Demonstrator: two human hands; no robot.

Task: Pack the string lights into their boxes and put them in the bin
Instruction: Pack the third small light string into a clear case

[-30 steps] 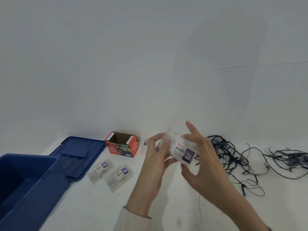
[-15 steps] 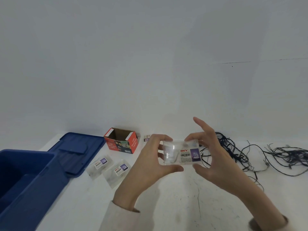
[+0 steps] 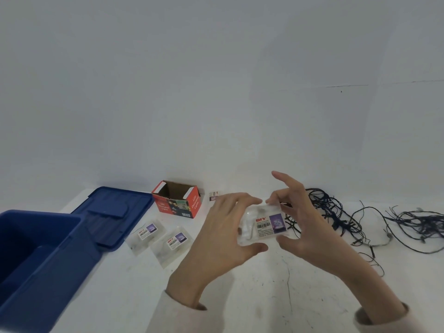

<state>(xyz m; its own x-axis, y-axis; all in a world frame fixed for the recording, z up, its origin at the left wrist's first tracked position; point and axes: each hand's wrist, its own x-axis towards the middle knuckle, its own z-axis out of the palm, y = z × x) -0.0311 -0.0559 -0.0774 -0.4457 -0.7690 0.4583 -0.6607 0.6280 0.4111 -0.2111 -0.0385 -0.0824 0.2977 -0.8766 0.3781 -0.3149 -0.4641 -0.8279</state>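
Your left hand (image 3: 221, 233) and right hand (image 3: 310, 228) are close together above the table (image 3: 264, 292). Each pinches one end of a clear packet (image 3: 263, 224) with a DIY label, thumbs beneath and fingers on top, and the right forefinger is lifted free. The dark string lights (image 3: 336, 212) lie loose and tangled on the table to the right, behind your right hand. A second tangle (image 3: 420, 224) lies farther right. The red cardboard box (image 3: 176, 201) stands open by the wall, and the blue bin (image 3: 36, 248) sits open at the left with its lid (image 3: 115, 210) beside it.

The packet is slick and held only at its edges, so if you pull the ends apart to open it, it could slip or tear and spill its contents. The tangles look the likelier trouble. If you lift one strand, it will probably drag the rest along, and it could catch the two packets (image 3: 147, 233) lying flat near the lid. Stuffing the wire into the box without coiling it could also keep the flaps from closing.

A second ago the packet was tipped up on a slant, with your right hand curled over it. Half a second ago it was already level with the label towards you, and it has barely moved since. The grip at each end is unchanged.
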